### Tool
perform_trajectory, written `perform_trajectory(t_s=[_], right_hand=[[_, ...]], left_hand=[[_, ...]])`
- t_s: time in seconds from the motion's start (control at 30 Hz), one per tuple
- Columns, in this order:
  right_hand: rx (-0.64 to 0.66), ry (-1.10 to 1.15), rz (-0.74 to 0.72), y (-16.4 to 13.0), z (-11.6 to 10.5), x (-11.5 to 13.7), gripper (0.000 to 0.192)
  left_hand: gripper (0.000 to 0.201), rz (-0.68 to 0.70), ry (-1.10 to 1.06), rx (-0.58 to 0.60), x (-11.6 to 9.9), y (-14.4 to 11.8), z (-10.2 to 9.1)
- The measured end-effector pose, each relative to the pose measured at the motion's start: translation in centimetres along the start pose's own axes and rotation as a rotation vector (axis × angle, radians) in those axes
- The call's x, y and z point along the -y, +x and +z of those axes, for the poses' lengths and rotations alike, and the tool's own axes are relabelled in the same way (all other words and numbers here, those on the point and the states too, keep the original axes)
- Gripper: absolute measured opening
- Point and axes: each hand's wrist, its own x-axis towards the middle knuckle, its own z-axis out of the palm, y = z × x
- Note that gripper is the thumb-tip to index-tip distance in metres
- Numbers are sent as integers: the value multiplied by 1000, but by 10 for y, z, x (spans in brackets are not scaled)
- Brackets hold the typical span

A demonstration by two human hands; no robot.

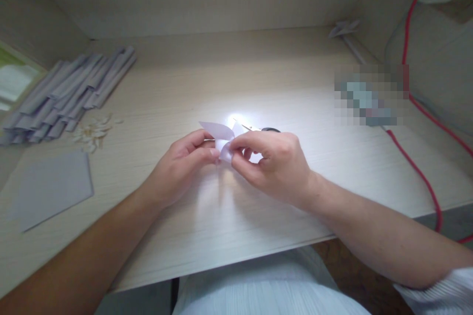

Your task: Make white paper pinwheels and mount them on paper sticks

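While you work over the table (295, 103), its pale top carries most of the risk around you, so take the big things first. A red cable (424, 177) runs along the right side and drops over the near edge; if your right forearm slides outward it could snag the cable and drag whatever it feeds. At the far left lies a stack of folded grey strips (70, 93), and near it a flat grey sheet (55, 187); a sweep of your left elbow could scatter the strips or push the sheet off the near edge. Beside the strips sits a small heap of pale scraps (92, 133), light enough to blow about.

Just beyond your hands, scissors (264, 129) lie with the blades pointing left toward the paper; reaching forward without looking could catch a fingertip on them.

Your left hand (181, 167) and right hand (273, 167) meet at the middle of the table, both pinching a small folded white paper piece (221, 140) held just above the surface. Strong glare washes out the paper, so the creases are hard to read; a misjudged fold or too hard a pinch could tear or crumple it.
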Motion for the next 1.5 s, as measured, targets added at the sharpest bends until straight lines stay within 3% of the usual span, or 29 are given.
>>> perform_trajectory(t_s=[0.6,0.77,0.97,1.1,1.27,1.5], right_hand=[[9,8,54,2,-1,2,14],[9,25,56,2,-2,3,15],[-20,125,91,2,-4,4,14],[-36,361,219,4,-4,3,15],[6,718,490,13,-6,2,11],[49,878,673,20,-9,-1,6]], left_hand=[[30,-50,19,-12,12,-1,-2],[27,15,8,-5,13,0,-3],[21,103,19,-117,7,0,-2],[20,100,-43,-177,3,-2,-3],[22,136,-27,-202,5,-5,-3],[15,236,176,-294,1,-7,5]])
